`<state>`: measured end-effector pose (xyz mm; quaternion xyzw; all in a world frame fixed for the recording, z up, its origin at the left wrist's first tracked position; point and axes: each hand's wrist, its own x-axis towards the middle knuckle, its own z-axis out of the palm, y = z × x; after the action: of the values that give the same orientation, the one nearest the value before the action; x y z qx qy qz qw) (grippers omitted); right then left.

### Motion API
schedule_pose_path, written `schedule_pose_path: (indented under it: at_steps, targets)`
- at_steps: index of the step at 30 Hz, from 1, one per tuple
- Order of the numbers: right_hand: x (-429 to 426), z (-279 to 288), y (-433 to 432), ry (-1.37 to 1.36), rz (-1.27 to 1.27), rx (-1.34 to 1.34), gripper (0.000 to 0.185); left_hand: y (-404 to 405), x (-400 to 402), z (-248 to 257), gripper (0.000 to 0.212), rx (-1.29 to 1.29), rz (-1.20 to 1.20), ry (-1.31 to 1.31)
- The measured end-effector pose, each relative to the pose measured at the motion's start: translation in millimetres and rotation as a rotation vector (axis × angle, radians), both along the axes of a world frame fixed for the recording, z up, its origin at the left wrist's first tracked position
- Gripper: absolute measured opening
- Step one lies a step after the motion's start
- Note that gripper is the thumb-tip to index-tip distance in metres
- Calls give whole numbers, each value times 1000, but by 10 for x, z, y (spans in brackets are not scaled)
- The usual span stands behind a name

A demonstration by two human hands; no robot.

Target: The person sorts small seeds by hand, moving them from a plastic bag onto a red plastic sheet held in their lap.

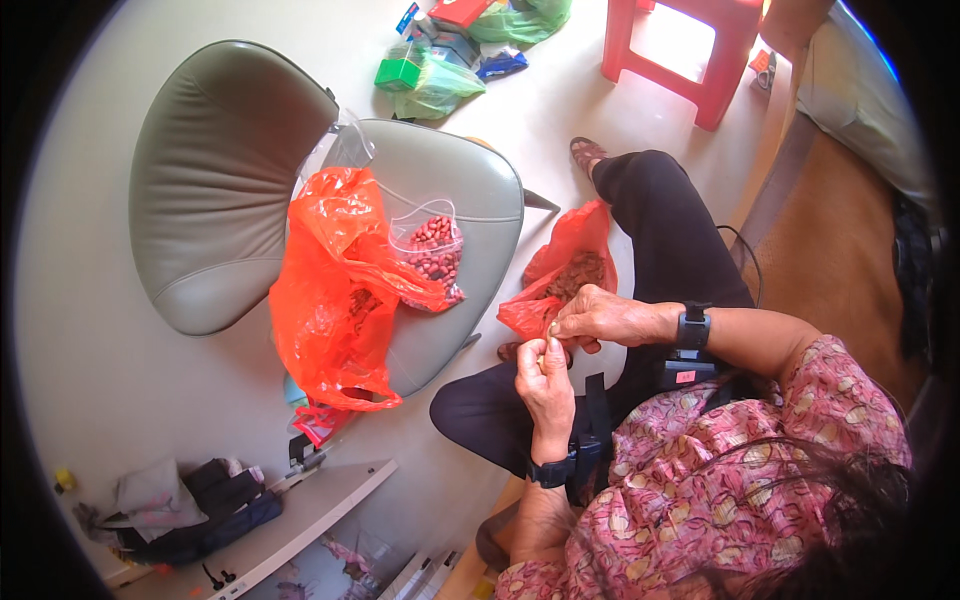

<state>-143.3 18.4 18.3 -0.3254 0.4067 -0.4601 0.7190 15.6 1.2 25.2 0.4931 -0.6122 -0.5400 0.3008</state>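
My right hand (600,315) and my left hand (547,390) meet above my lap. Their fingertips pinch a small pale peanut (553,328); the fingers hide most of it. Another pale piece shows in the curl of my left fingers. Below the hands, between my legs, an open red plastic bag (574,232) holds brown peanut shells (576,277). On the grey chair (465,172) before me lies a clear zip bag (427,255) of red-skinned peanut kernels. Beside it slumps a larger orange-red plastic bag (337,255), with brown contents partly visible through its opening.
Boxes and green plastic bags (442,86) sit on the floor beyond the chair. A red plastic stool (701,97) stands at the upper right. At the lower left, folded clothes (187,502) lie by a pale board (315,517) with plugs in it.
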Motion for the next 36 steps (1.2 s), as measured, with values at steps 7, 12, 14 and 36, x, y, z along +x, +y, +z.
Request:
schedule_pose_path:
  at_steps: [7, 12, 14, 36]
  targets:
    - [94, -58, -8, -281, -82, 194, 37, 36, 21, -51, 17, -144, 18, -28]
    - [74, -165, -20, -17, 10, -5, 37, 22, -29, -39, 17, -45, 11, 6]
    - [79, -160, -27, 43, 2, -49, 39, 43, -37, -62, 16, -49, 43, 28]
    - [-41, -390, -100, -1209, -145, 398, 57, 36, 75, -214, 11, -168, 43, 22]
